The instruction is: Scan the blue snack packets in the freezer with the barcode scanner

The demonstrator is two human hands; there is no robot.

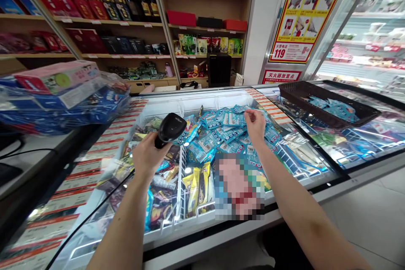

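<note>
My left hand [148, 155] is wrapped around the handle of a black barcode scanner [171, 128], its head tilted up and to the right. A black cable [95, 217] trails from it towards the lower left. Across the chest freezer [202, 244], my right hand [255, 125] is closed in a pinch at the edge of a blue packet [233, 120] with a white barcode label. Many similar blue packets [207, 142] lie heaped around it, overlapping. Whether the heap rests on the glass or below it, I cannot tell.
Yellow ice-cream wrappers [195, 187] show beside a white wire divider [182, 177]. A dark basket [329, 103] with blue packets stands at right. Plastic-wrapped boxes [63, 93] sit at left, by a strip of price labels [85, 171]. Shelves [110, 21] stand behind. A blurred patch hides part of the front.
</note>
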